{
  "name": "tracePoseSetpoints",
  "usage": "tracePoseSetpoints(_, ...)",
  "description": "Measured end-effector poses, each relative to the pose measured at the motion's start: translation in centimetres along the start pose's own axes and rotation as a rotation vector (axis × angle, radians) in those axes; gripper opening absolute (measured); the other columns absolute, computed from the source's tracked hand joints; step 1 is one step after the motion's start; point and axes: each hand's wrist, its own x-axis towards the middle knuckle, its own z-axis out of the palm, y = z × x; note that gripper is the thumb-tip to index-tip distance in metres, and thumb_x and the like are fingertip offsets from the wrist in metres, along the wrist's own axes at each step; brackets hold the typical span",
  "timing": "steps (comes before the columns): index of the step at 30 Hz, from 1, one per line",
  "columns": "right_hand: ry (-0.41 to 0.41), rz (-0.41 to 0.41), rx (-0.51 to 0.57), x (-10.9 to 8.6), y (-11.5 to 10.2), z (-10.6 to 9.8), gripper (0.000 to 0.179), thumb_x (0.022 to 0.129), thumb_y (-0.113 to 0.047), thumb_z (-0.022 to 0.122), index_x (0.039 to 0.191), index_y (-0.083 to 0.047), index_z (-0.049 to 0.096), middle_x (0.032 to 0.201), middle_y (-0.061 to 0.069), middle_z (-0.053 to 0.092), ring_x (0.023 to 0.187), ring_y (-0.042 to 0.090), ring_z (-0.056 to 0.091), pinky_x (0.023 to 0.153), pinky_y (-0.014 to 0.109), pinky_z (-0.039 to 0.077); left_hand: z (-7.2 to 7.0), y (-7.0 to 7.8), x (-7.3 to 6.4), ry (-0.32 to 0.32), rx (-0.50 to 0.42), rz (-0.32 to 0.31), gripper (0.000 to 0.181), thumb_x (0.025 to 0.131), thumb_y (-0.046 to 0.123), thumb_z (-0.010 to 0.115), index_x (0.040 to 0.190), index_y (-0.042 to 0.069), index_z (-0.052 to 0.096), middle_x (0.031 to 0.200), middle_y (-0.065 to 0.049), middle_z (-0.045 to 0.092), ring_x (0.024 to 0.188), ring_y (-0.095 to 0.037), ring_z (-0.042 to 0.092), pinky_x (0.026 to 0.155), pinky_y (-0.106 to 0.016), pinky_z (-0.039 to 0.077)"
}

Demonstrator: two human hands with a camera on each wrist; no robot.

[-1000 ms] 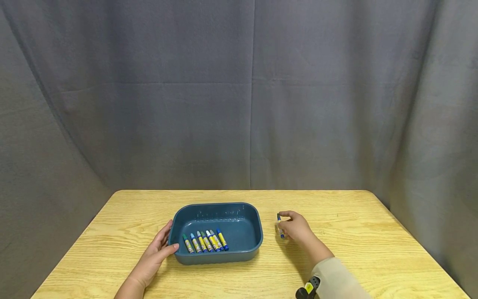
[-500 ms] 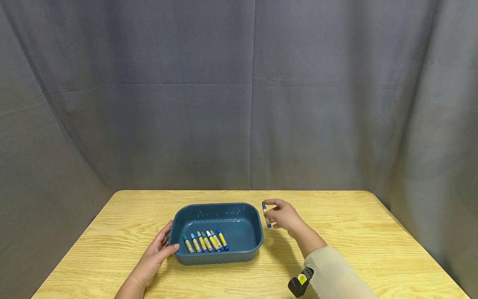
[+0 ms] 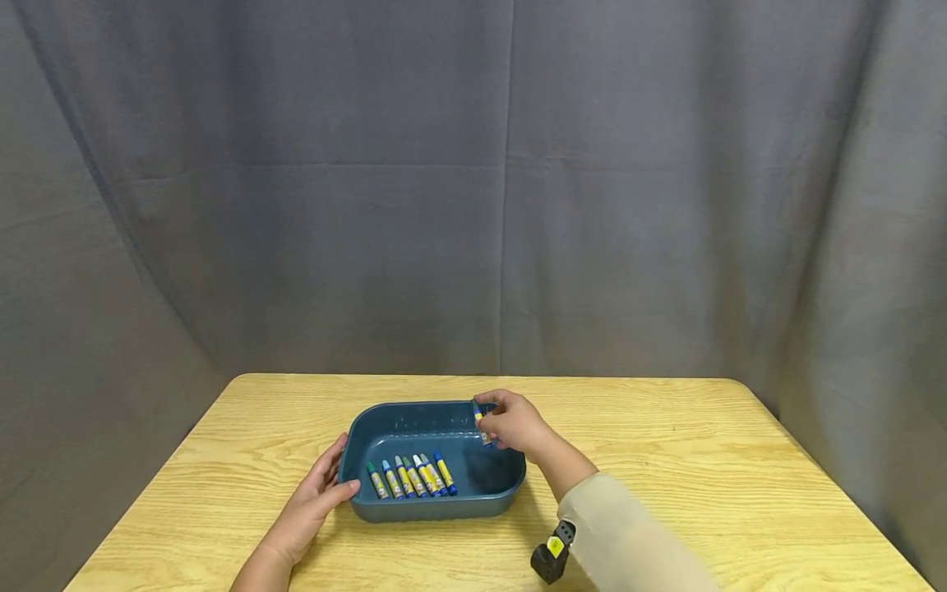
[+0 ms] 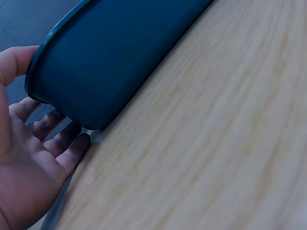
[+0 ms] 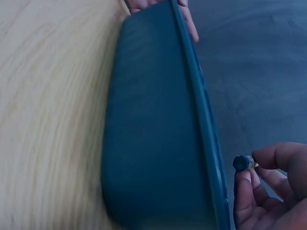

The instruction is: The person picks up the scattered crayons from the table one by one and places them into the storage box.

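My right hand (image 3: 519, 427) pinches a crayon (image 3: 478, 415) with a yellow band and blue ends between thumb and fingers. It hangs over the right back part of a dark teal tray (image 3: 436, 510). In the right wrist view, the blue end of the crayon (image 5: 241, 163) pokes out past the thumb. My left hand (image 3: 311, 501) holds the left end of the tray, thumb on the rim and fingers along the outer wall. Several crayons (image 3: 420, 477) lie in a slanted row in the tray's left and middle part, with green, blue, grey and white tips.
The tray stands on a light wooden table (image 3: 703, 469). Behind the table and at its sides hangs a grey curtain (image 3: 370, 205). A black device with a yellow mark (image 3: 551, 555) is on the right sleeve (image 3: 629, 534).
My right hand has lifted the crayon from the table right of the tray and carried it left, over the tray. My left hand still holds the tray's left end.
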Motion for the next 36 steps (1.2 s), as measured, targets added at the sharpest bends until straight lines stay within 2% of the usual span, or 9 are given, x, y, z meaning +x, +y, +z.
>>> tracePoseSetpoints(4, -0.060, -0.020, -0.010, 0.4, 0.1, 1.3, 0.042, 0.088, 0.000, 0.061, 0.130, 0.001, 0.057, 0.075, 0.002, 0.054, 0.063, 0.013, 0.050, 0.054, 0.024, 0.044, 0.1, 0.1, 0.0, 0.004, -0.003, -0.003, 0.076, 0.095, 0.016, 0.059, 0.158, 0.014, 0.016, 0.163, -0.014, 0.022, 0.140, -0.012, 0.031, 0.093, -0.002, 0.033)
tracePoseSetpoints(6, -0.083, -0.018, -0.025, 0.5, 0.2, 1.9, 0.043, 0.088, -0.001, 0.061, 0.132, 0.001, 0.056, 0.076, 0.003, 0.055, 0.063, 0.012, 0.049, 0.054, 0.024, 0.044, 0.2, 0.1, 0.0, 0.002, -0.006, -0.001, 0.076, 0.095, 0.016, 0.059, 0.158, 0.014, 0.016, 0.163, -0.014, 0.022, 0.143, -0.020, 0.026, 0.093, -0.002, 0.033)
tracePoseSetpoints(9, -0.101, -0.003, -0.059, 0.6, 0.4, 2.6, 0.043, 0.088, -0.001, 0.062, 0.131, 0.001, 0.057, 0.076, 0.002, 0.056, 0.061, 0.012, 0.049, 0.053, 0.023, 0.044, 0.3, 0.2, 0.0, 0.003, -0.004, -0.004, 0.076, 0.095, 0.016, 0.059, 0.158, 0.014, 0.017, 0.163, -0.014, 0.022, 0.136, -0.004, 0.035, 0.093, -0.003, 0.033)
tracePoseSetpoints(12, -0.103, 0.022, -0.093, 0.7, 0.6, 3.2, 0.043, 0.086, 0.001, 0.063, 0.129, 0.000, 0.059, 0.073, 0.001, 0.056, 0.060, 0.011, 0.049, 0.052, 0.022, 0.044, 0.4, 0.2, 0.1, 0.006, -0.001, -0.011, 0.076, 0.094, 0.016, 0.059, 0.158, 0.015, 0.017, 0.163, -0.013, 0.022, 0.125, 0.009, 0.036, 0.093, -0.003, 0.033)
tracePoseSetpoints(15, -0.100, 0.053, -0.124, 0.8, 1.0, 3.8, 0.043, 0.085, 0.002, 0.064, 0.128, -0.001, 0.061, 0.070, 0.000, 0.054, 0.060, 0.011, 0.049, 0.053, 0.023, 0.046, 0.6, 0.2, 0.1, 0.002, -0.009, -0.012, 0.076, 0.095, 0.016, 0.059, 0.158, 0.015, 0.017, 0.163, -0.014, 0.021, 0.137, -0.006, 0.035, 0.092, -0.002, 0.033)
tracePoseSetpoints(17, -0.092, 0.072, -0.146, 0.8, 1.4, 4.2, 0.041, 0.085, 0.002, 0.065, 0.126, -0.002, 0.062, 0.070, 0.001, 0.054, 0.059, 0.011, 0.048, 0.054, 0.025, 0.047, 0.7, 0.2, 0.1, -0.001, -0.014, -0.008, 0.076, 0.095, 0.016, 0.058, 0.158, 0.014, 0.016, 0.163, -0.015, 0.021, 0.145, -0.022, 0.028, 0.091, -0.002, 0.033)
tracePoseSetpoints(19, -0.083, 0.087, -0.173, 0.9, 1.7, 4.5, 0.039, 0.085, 0.003, 0.065, 0.124, -0.003, 0.064, 0.074, 0.002, 0.056, 0.058, 0.011, 0.047, 0.054, 0.025, 0.047, 0.8, 0.1, 0.2, -0.003, -0.019, -0.008, 0.076, 0.094, 0.015, 0.058, 0.158, 0.014, 0.016, 0.163, -0.015, 0.021, 0.148, -0.031, 0.022, 0.091, -0.002, 0.033)
tracePoseSetpoints(26, -0.054, 0.079, -0.303, 0.8, 1.9, 5.2, 0.033, 0.084, 0.002, 0.067, 0.116, -0.005, 0.067, 0.099, 0.012, 0.067, 0.053, 0.012, 0.047, 0.051, 0.024, 0.040, 0.9, 0.3, 0.1, 0.008, -0.005, -0.003, 0.076, 0.094, 0.014, 0.059, 0.158, 0.013, 0.018, 0.163, -0.014, 0.022, 0.147, -0.030, 0.023, 0.092, -0.002, 0.033)
tracePoseSetpoints(36, -0.046, 0.020, -0.490, 0.6, 1.5, 5.6, 0.031, 0.081, 0.002, 0.068, 0.111, -0.003, 0.070, 0.111, 0.014, 0.070, 0.075, 0.020, 0.054, 0.066, 0.031, 0.043, 0.9, 0.3, 0.1, 0.007, -0.009, -0.011, 0.076, 0.094, 0.016, 0.058, 0.158, 0.013, 0.017, 0.162, -0.016, 0.022, 0.148, -0.033, 0.021, 0.090, -0.001, 0.032)
